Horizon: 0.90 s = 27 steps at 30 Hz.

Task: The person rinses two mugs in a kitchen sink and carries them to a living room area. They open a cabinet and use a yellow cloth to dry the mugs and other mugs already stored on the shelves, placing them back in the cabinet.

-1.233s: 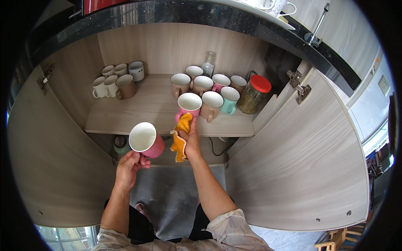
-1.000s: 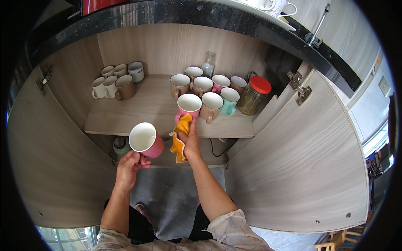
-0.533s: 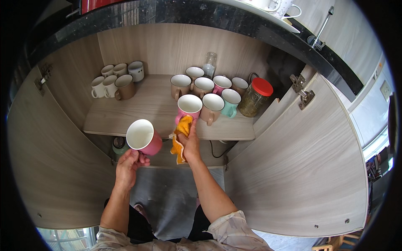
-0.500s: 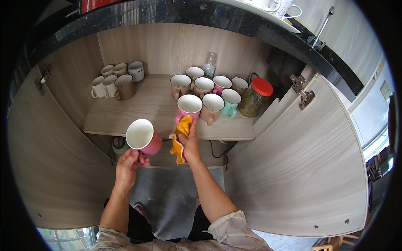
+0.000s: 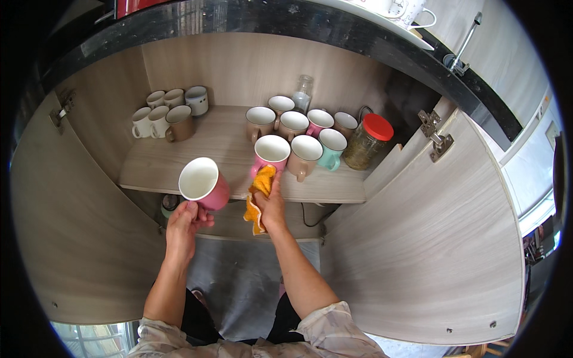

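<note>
My left hand (image 5: 184, 231) is closed on a pink mug (image 5: 215, 195) with a white inside, which hangs tilted in front of the cabinet shelf (image 5: 218, 140). Its handle is hidden by my fingers. An orange cloth (image 5: 253, 213) is bunched in my closed right hand (image 5: 271, 206), at the front edge of the shelf. The cloth's top touches the handle side of a second pink mug (image 5: 272, 153), standing upright there; whether my fingers also grip that handle I cannot tell. Beside it stand a beige mug (image 5: 304, 160) and a mint green mug (image 5: 332, 149).
Several white and brown mugs (image 5: 179, 125) stand at the shelf's left. Behind the right group is a clear glass jar (image 5: 302, 94); a red-lidded jar (image 5: 365, 146) stands at its right. Open doors (image 5: 83, 215) flank the cabinet under a black counter edge (image 5: 262, 21).
My left hand has raised the held pink mug slightly toward the shelf. The right hand and cloth stay by the second pink mug. The view has shifted a little.
</note>
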Each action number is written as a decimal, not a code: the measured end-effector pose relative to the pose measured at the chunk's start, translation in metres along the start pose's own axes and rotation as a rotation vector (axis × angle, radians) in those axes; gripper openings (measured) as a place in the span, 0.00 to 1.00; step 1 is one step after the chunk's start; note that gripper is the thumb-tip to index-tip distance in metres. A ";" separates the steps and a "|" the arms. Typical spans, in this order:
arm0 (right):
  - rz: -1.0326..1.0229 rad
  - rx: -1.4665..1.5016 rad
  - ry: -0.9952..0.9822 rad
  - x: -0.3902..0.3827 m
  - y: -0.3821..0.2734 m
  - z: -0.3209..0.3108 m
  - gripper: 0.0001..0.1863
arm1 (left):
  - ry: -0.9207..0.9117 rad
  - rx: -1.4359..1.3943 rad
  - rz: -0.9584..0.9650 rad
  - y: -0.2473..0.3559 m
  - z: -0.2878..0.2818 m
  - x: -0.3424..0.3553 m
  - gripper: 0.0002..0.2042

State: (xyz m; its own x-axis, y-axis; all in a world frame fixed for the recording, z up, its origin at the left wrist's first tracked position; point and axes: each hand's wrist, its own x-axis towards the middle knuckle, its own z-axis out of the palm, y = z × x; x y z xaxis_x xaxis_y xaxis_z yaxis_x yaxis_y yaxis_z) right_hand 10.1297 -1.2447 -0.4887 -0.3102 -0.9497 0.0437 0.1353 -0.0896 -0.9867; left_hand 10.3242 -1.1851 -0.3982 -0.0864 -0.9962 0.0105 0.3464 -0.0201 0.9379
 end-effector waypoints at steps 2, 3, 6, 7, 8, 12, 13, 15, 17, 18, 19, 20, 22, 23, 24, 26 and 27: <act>-0.040 -0.036 0.017 -0.002 -0.003 0.002 0.42 | 0.011 -0.001 -0.004 0.007 -0.002 0.014 0.11; -0.060 -0.054 0.024 -0.003 -0.005 0.002 0.42 | 0.028 0.017 0.012 0.011 -0.001 0.023 0.11; -0.038 -0.034 0.018 -0.005 -0.006 0.002 0.42 | 0.070 0.067 0.036 0.023 0.003 0.060 0.11; -0.056 -0.049 0.028 -0.004 -0.005 0.000 0.42 | 0.073 0.082 0.027 0.022 0.002 0.077 0.10; 0.002 0.048 -0.008 -0.007 -0.010 0.003 0.42 | 0.086 0.102 0.021 0.021 -0.001 0.094 0.10; 0.075 0.168 -0.046 -0.015 -0.028 0.009 0.42 | 0.112 0.182 -0.019 0.011 -0.012 0.152 0.09; 0.035 0.104 -0.029 -0.012 -0.024 0.005 0.42 | 0.105 0.200 -0.019 0.007 -0.009 0.166 0.09; -0.039 -0.018 -0.004 -0.006 -0.009 -0.001 0.42 | 0.113 0.222 -0.027 0.002 -0.004 0.186 0.10; -0.028 -0.081 -0.006 -0.008 -0.013 0.002 0.42 | 0.141 0.224 -0.047 -0.003 -0.004 0.203 0.10; -0.024 -0.112 -0.006 -0.009 -0.015 0.003 0.42 | 0.147 0.237 -0.045 -0.004 -0.005 0.211 0.10; -0.030 -0.129 0.002 -0.008 -0.013 0.003 0.42 | 0.149 0.250 -0.046 -0.009 -0.004 0.220 0.11; -0.035 -0.145 0.012 -0.008 -0.011 0.004 0.42 | 0.150 0.264 -0.047 -0.013 -0.004 0.229 0.11; -0.064 -0.191 0.032 -0.007 -0.007 0.003 0.41 | 0.122 0.273 -0.046 -0.020 0.000 0.245 0.11; -0.087 -0.221 0.044 -0.007 -0.006 0.002 0.41 | 0.106 0.276 -0.045 -0.023 0.004 0.253 0.12; -0.109 -0.251 0.056 -0.006 -0.005 0.001 0.41 | 0.101 0.261 -0.047 -0.025 0.007 0.261 0.12; -0.051 -0.235 0.038 -0.008 -0.009 0.004 0.41 | 0.101 0.228 -0.054 -0.033 0.006 0.280 0.12; -0.021 -0.226 0.029 -0.009 -0.011 0.006 0.41 | 0.127 0.220 -0.055 -0.036 0.005 0.290 0.12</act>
State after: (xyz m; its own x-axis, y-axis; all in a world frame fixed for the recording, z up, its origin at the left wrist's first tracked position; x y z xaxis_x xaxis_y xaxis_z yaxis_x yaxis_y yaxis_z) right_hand 10.1368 -1.2372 -0.4769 -0.3380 -0.9390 0.0637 -0.0851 -0.0370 -0.9957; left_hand 10.2816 -1.4728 -0.4272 0.0231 -0.9971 -0.0728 0.1312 -0.0692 0.9889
